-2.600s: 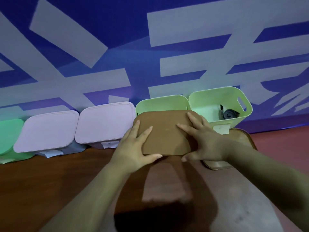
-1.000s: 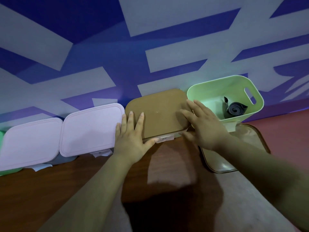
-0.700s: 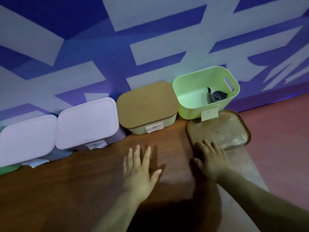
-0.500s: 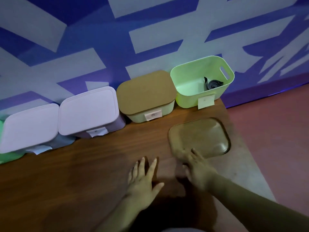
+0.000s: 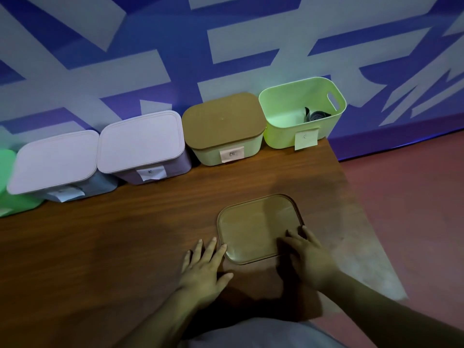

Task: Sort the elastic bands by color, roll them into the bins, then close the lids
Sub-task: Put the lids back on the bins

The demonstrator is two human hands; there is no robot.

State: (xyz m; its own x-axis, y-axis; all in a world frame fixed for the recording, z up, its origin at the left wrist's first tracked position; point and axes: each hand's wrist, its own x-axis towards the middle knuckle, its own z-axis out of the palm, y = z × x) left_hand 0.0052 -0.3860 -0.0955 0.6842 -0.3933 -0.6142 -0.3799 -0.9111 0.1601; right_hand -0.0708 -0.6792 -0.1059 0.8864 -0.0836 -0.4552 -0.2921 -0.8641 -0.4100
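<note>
While the open green bin [image 5: 281, 136] stands beyond and rightward, the brown lid [image 5: 253, 229] is touched at its near edge by the spread left hand [image 5: 204, 270] and, seemingly, the flat right hand [image 5: 310, 259].

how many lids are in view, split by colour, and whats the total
pale lilac lids: 2
brown lids: 2, one on a light green bin, one loose on the table
green lid: 1, cut off at the left edge
total: 5
</note>
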